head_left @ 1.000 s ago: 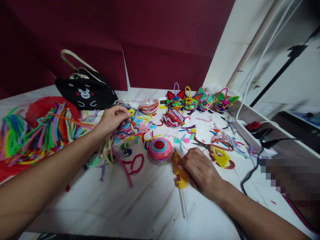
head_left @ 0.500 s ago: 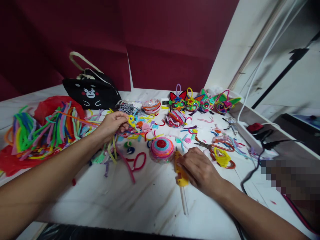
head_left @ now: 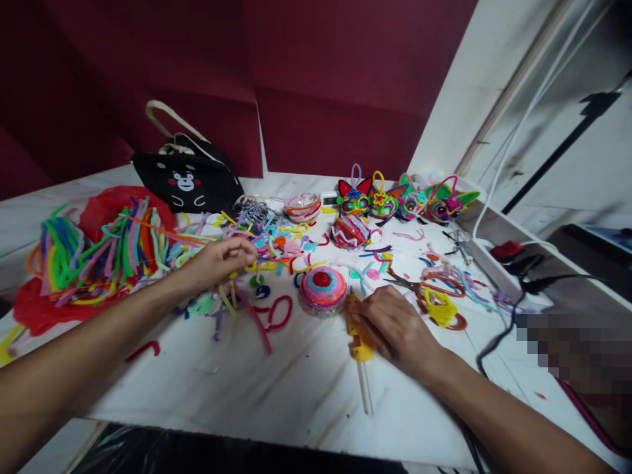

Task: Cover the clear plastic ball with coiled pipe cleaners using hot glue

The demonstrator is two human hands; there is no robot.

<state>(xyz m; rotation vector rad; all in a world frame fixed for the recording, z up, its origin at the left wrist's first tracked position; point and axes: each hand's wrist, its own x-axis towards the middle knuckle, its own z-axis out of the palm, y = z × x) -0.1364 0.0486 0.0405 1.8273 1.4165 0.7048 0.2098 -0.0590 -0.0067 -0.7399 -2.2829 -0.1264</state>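
My right hand is closed around the side of a yellow hot glue gun. A clear glue stick sticks out of its back end toward the table's front edge. Just left of the gun's nozzle sits a dome coiled in red, blue, pink and orange pipe cleaner. Over the scattered pipe cleaner pieces hovers my left hand, thumb and fingers pinched together; what they hold is hidden. Below it lie a pink pipe cleaner loop and dark blue discs.
Pipe cleaners lie heaped on red plastic at left, before a black bag. Several finished ornaments stand at the back right, near a striped ball. Scissors and a power strip are at right.
The yellow pipe cleaner loop at my left fingertips no longer shows, and that hand is slightly lower. My right hand stays on the glue gun. The view has shifted slightly.
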